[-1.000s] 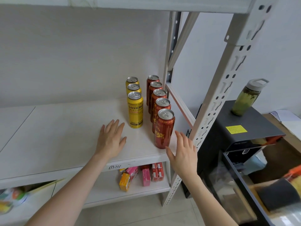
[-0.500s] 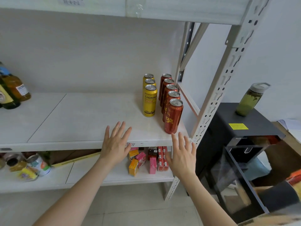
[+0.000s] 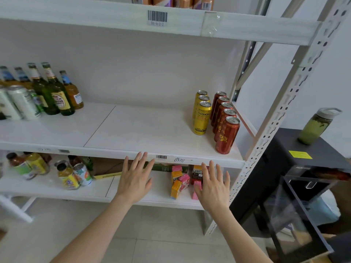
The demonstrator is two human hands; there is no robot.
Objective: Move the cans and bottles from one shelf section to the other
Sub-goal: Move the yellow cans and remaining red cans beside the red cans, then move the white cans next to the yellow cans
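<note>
Head view has my left hand (image 3: 135,179) and my right hand (image 3: 213,184) both flat and empty, with fingers straight and fanned. They are held apart from each other, just in front of the front edge of the middle shelf (image 3: 142,130). My left fingertips reach up to that edge beside a small barcode sticker (image 3: 161,157), though I cannot tell whether they touch it. My right hand sits lower, over the cartons (image 3: 178,184) that stand on the lower shelf (image 3: 47,191). On the middle shelf's right section, near its right end, three yellow cans (image 3: 202,118) stand upright in a file from front to back. Just beside them on the right, five red cans (image 3: 227,135) stand in a longer file, and the nearest is close to the front right corner. A thin seam (image 3: 98,126) splits the shelf board. At the far left end beyond it stand glass bottles (image 3: 55,92) and pale cans (image 3: 20,103), bunched together. On the lower shelf's left part are jars and small cans (image 3: 72,175). Past the shelving's right upright (image 3: 281,103), a green-filled drinking bottle (image 3: 314,127) stands on a black cabinet (image 3: 284,149).
</note>
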